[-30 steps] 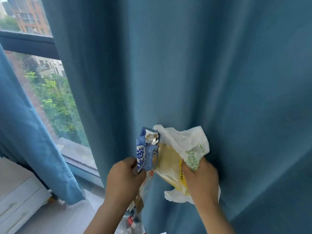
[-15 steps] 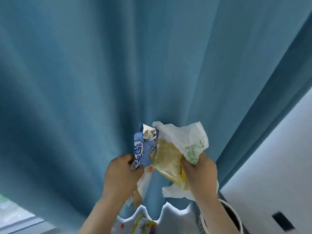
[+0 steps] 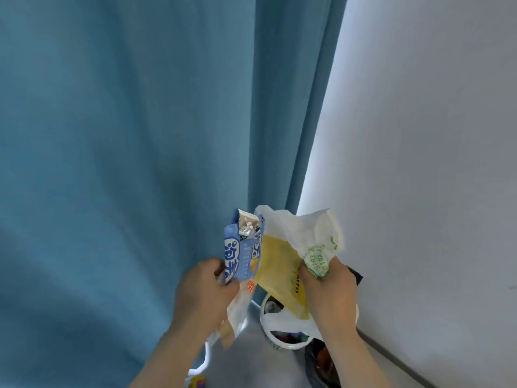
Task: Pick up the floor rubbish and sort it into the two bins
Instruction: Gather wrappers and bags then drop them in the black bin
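**Obs.** Left grip (image 3: 205, 292): fingers and thumb curled round the lower end of a blue snack wrapper (image 3: 242, 257), torn foil end up. A pale scrap (image 3: 236, 315) hangs below the fist. Right grip (image 3: 330, 296): pinching a white plastic bag (image 3: 305, 233) with green print together with a yellow packet (image 3: 278, 271). Both loads are in the air, close together, over the floor (image 3: 251, 365) corner where the blue curtain (image 3: 126, 149) meets the wall (image 3: 419, 163).

On the floor along the wall-side edge stands a white-rimmed bin (image 3: 282, 346), directly under the yellow packet. A dark bin (image 3: 314, 365) sits just beside it, mostly hidden by the right forearm. We cannot tell which bin takes which sort.

**Step, as we judge it:** release into the bins.

**Notes for doing it well:**
- Decide the sort for each piece before letting go, because the right grip carries two unlike items in one pinch.
- Part those two first, bring each low over its rim, then spread the fingers.
- Film and foil are light and likely to drift, so drop from low.
- Check that the hanging scrap goes in too.
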`<control>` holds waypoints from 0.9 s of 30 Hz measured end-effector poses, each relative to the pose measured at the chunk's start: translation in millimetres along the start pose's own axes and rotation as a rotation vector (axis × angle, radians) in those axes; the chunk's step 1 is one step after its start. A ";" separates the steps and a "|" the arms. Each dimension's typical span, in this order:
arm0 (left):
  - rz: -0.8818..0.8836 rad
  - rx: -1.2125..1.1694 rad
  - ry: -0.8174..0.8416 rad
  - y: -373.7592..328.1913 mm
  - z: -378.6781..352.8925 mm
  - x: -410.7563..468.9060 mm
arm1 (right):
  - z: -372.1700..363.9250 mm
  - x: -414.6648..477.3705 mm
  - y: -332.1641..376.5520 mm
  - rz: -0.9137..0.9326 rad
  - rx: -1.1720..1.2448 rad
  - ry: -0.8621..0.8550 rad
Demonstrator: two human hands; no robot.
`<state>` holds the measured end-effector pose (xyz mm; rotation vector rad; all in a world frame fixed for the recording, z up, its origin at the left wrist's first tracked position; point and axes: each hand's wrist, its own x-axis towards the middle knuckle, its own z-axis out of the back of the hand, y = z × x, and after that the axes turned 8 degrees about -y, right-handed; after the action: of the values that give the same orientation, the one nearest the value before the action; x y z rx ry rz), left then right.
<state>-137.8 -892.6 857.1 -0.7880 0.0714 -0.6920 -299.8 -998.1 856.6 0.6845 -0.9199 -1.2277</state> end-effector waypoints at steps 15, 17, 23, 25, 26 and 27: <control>-0.167 -0.050 0.397 -106.4 -164.9 -11.1 | 104.3 75.3 -139.0 -0.321 -0.162 -0.230; -0.180 -0.053 0.458 -110.9 -181.6 -7.9 | 106.5 78.3 -155.3 -0.375 -0.166 -0.257; -0.246 0.002 0.596 -107.6 -234.3 10.6 | 102.0 83.4 -194.1 -0.509 -0.249 -0.304; -0.258 0.003 0.650 -102.4 -251.5 20.3 | 96.2 84.1 -204.5 -0.564 -0.290 -0.308; -0.273 0.018 0.684 -99.2 -261.5 25.2 | 92.7 84.2 -210.5 -0.598 -0.303 -0.316; -0.291 0.037 0.714 -95.6 -272.4 29.9 | 89.0 83.7 -217.8 -0.628 -0.314 -0.333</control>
<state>-250.5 -1129.3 732.5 -0.4872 0.5975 -1.2243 -475.7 -1124.9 732.7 0.5365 -0.7717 -2.0441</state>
